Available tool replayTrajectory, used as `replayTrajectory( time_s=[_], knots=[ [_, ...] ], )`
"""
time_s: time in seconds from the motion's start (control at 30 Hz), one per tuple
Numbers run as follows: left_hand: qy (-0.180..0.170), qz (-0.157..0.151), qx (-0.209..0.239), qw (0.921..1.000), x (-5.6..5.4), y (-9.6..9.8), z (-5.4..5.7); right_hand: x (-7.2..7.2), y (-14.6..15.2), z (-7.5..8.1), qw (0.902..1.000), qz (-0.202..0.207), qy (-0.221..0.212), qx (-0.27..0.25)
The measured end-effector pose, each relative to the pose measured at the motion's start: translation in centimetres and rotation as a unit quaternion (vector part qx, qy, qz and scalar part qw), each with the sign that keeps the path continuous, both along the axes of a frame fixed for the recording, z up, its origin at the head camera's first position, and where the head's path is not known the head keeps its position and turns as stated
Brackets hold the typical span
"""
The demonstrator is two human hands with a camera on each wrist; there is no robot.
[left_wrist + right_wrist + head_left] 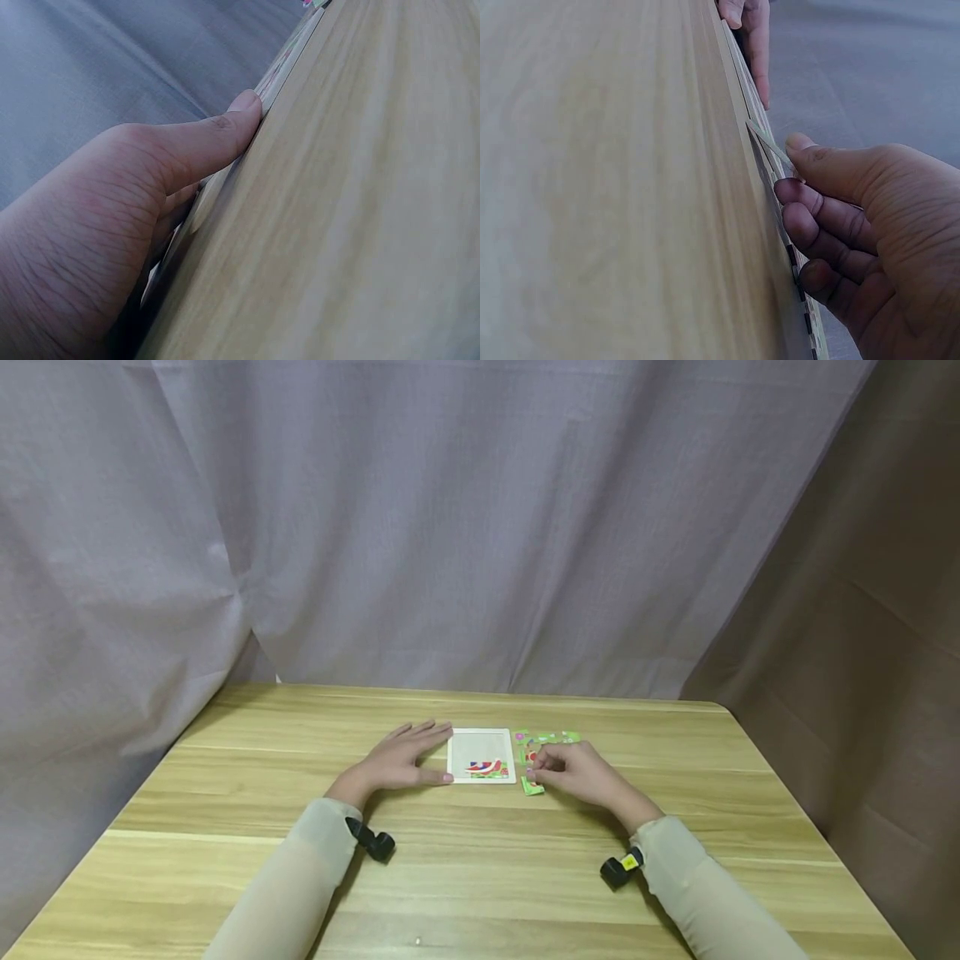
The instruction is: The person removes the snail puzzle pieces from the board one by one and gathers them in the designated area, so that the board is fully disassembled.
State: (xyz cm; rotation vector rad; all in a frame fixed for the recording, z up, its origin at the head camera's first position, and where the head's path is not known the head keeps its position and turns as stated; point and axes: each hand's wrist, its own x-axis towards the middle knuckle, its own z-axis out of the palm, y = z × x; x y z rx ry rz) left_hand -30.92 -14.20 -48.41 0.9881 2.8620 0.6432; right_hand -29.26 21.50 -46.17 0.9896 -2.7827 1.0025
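Note:
A white puzzle tray (474, 746) lies on the table with a few colourful pieces (491, 768) in its lower right part. My left hand (405, 760) rests along the tray's left side, fingers and thumb spread and fairly straight. In the left wrist view, its thumb (217, 139) touches the tray's edge. Just right of the tray, my right hand (581, 771) pinches a green puzzle piece (532, 787) between thumb and fingers. The right wrist view shows this thin piece (769, 144) tilted, one end low near the tray; its printed face is hidden there.
More green printed puzzle pieces (551, 738) lie right of the tray, partly covered by my right hand. The wooden table (480, 877) reaches back to a grey curtain (420, 527). A darker curtain (862, 610) hangs at the right.

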Motion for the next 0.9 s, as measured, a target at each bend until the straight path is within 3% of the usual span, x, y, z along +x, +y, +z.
replayTrajectory(
  time_s=[0.6, 0.9],
  knots=[
    [0.002, 0.0, 0.0, 1.0, 0.15, -0.02, 0.05, 0.05, 0.16, 0.1, 1.0, -0.001, 0.003, -0.003],
    [-0.001, -0.001, 0.003, 1.0, 0.05, 0.06, 0.09, 0.09, -0.05, 0.01, 0.9988, 0.007, -0.017, -0.045]
  ],
)
